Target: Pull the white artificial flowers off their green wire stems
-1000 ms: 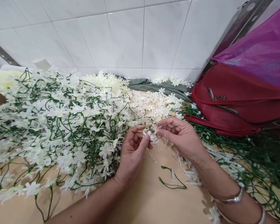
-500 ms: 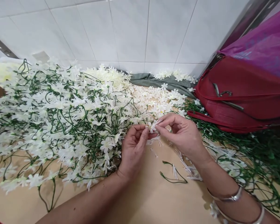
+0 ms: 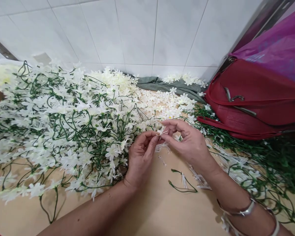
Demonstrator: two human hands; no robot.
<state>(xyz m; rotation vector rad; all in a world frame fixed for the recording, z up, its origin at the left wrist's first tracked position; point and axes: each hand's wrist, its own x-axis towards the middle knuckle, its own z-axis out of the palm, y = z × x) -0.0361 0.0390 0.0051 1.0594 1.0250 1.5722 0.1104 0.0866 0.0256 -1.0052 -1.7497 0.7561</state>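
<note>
- White petals and thin white strands make up the small flower piece [image 3: 161, 132], held up between two bare hands just above the tan tabletop [image 3: 147, 209], near the middle of the view.
- The left hand [image 3: 143, 154] pinches the piece at its petal end between thumb and forefinger, the other fingers curled in behind.
- The right hand [image 3: 188, 141] meets it from the other side, thumb and bent fingers beside the fanned strands; whether they are closed on them cannot be told.
- Metal bracelets [image 3: 247, 209] circle the right forearm.
- A deep heap of white flowers on green stems [image 3: 71, 121] fills the left of the table, its edge close beside the left hand.
- Loose white blossoms [image 3: 162, 104] lie scattered beyond the hands, reaching a rumpled grey-green cloth [image 3: 159, 84] along the foot of the white tiled wall [image 3: 135, 32].
- A forked green stem [image 3: 183, 190] lies on the tabletop just below the right hand, with loose white strands [image 3: 200, 180] near it.
- A red bag [image 3: 255, 95] sits at the right, a purple plastic bag [image 3: 280, 49] draped over its top and a tangle of green stems [image 3: 267, 164] spread in front.
</note>
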